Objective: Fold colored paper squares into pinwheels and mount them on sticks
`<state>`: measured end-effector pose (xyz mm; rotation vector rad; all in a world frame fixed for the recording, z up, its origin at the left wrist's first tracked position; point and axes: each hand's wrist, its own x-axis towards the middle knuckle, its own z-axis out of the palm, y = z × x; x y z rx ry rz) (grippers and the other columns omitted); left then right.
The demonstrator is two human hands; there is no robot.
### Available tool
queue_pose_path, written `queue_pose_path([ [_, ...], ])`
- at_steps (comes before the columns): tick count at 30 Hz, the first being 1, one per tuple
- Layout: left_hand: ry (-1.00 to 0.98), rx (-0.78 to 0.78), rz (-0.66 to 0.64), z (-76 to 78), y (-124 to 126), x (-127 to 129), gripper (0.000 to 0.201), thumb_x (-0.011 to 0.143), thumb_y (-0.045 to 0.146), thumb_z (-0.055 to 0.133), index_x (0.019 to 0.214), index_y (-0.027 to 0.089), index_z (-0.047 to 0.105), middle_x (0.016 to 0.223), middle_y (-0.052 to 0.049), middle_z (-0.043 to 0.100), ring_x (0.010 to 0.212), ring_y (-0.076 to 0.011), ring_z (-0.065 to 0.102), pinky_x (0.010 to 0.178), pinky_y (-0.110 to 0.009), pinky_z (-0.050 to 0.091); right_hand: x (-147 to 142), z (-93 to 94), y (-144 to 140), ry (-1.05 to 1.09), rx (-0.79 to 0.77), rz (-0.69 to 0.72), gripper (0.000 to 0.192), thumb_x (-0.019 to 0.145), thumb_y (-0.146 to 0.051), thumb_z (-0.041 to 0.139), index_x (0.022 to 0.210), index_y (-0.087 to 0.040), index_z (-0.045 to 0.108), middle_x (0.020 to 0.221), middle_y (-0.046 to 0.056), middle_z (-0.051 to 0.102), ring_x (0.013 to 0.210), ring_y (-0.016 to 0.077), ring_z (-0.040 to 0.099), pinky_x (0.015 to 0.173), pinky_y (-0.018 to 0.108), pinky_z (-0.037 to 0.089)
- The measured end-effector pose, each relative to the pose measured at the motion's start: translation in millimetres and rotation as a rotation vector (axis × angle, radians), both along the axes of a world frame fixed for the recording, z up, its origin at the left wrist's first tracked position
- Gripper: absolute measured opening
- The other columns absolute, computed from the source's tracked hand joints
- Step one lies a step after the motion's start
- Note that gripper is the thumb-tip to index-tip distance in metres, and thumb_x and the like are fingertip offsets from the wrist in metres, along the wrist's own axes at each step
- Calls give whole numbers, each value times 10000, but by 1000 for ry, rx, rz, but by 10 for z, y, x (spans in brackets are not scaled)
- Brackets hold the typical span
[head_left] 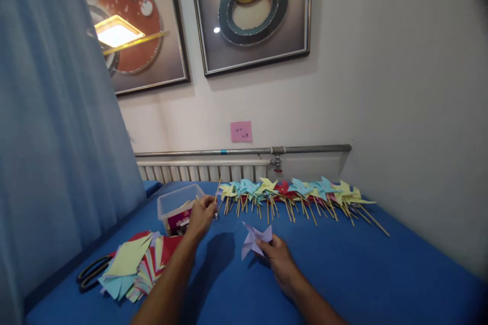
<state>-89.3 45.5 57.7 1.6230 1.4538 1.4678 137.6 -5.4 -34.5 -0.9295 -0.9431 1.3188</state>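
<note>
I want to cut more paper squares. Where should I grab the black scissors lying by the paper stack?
Probably by the looped handles: of the black scissors, only they show, at the table's left edge; the blades lie hidden under the paper stack. Come in from the left and draw them out sideways, away from the sheets.

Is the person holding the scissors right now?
No, the scissors lie on the blue table beside the paper stack, while the left hand holds a wooden stick and the right hand a purple pinwheel.
</note>
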Motion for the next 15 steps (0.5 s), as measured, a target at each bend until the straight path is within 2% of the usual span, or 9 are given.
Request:
queue_pose_path([
  [2,-216,-113,-86,-234,-35,218,182,710,347,574,792,187,599,628,12,614,521,-135,555,506,-234,419,23,73,-56,63,-39,42,403,591,-384,871,913,-179,745,853,48,762,805,222,697,805,358,537],
  [5,-265,-225,-135,-442,-74,356,177,654,338,599,750,193,566,567,34,568,422,-99,453,429,-214,309,60,175,-156,157,-66,32,377,590,-370,899,884,-200,737,819,20,744,797,198,687,795,340,542],
  [11,-248,-231,-198,-518,-109,352,280,739,452,576,770,177,615,590,9,587,432,-99,436,454,-234,284,100,218,-200,210,-111,64,416,566,-345,943,900,-200,742,920,38,756,895,218,694,877,384,547],
  [15,-203,-256,-195,-524,-105,389,271,779,441,569,765,175,621,576,10,580,449,-106,438,477,-240,297,84,198,-140,246,-129,57,398,556,-334,953,866,-208,738,925,25,750,899,203,680,890,385,560],
])
